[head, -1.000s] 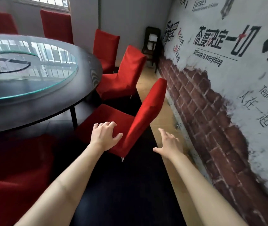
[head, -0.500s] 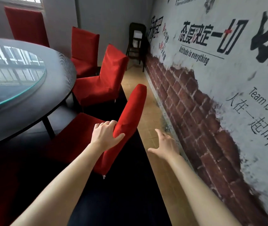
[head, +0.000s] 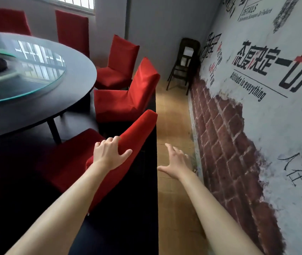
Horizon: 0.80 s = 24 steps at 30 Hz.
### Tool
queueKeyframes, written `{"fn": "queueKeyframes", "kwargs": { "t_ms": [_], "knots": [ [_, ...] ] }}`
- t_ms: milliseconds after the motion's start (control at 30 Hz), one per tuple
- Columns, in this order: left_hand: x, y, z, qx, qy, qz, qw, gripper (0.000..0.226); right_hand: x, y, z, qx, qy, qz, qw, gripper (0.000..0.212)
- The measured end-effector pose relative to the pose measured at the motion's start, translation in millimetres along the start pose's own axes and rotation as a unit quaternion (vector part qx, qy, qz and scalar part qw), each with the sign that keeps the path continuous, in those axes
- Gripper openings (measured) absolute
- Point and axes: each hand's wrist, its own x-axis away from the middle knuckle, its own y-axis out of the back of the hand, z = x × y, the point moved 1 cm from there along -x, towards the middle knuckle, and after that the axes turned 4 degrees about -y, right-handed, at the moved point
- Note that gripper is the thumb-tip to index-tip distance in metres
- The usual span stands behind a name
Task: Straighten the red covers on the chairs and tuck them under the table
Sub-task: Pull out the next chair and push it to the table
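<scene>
Left hand [head: 109, 155] grips the top edge of the nearest chair [head: 84, 159] back: fingers [head: 107, 141] curled over the red cover [head: 137, 131] toward the seat side, thumb pressed on the rear face. Fingertips hidden behind the fabric fold. Right hand [head: 176, 161] holds nothing, fingers spread wide over the wooden floor [head: 172, 115], apart from the chair back, near the brick-painted wall [head: 238, 137].

Ahead of the left fingers the backrest runs up and away, tilted. Its seat lies to the left of those fingers, front part in deep shadow under the round dark worktop [head: 76, 85]; how far it reaches under cannot be made out. Chair legs not visible.

Beyond the fingers: second covered chair [head: 128, 100], then a third [head: 119, 67], both beside the worktop rim. Two more red backs [head: 73, 28] behind the worktop, one cut off at the left edge. Glass turntable [head: 36, 78] on the worktop blurred, reflecting a window. Dark bare chair [head: 185, 61] in the far corner. Both forearms cut off at the bottom edge.
</scene>
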Motion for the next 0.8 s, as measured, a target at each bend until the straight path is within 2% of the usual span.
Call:
{"fn": "queueKeyframes", "kwargs": {
  "t_ms": [267, 367, 467, 800],
  "knots": [
    [-25.3, -23.0, -0.2, 0.007, 0.066, -0.006, 0.998, 0.065, -82.4, 4.3, 10.4, 0.002, 0.089, 0.015, 0.996, 0.099],
    [-34.3, -30.9, -3.8, 0.022, 0.086, 0.005, 0.996, 0.067, -110.0, 10.2, 18.0, 0.042, 0.122, 0.031, 0.991, 0.103],
    [-49.4, -32.2, -5.6, 0.018, 0.089, -0.01, 0.996, 0.069, -139.8, 21.5, 25.3, 0.062, 0.146, 0.014, 0.987, 0.106],
    [-66.4, -33.4, -4.9, 0.007, 0.183, -0.033, 0.983, 0.071, -203.0, 23.8, 50.0, 0.117, 0.27, 0.083, 0.952, 0.116]
  ]
}}
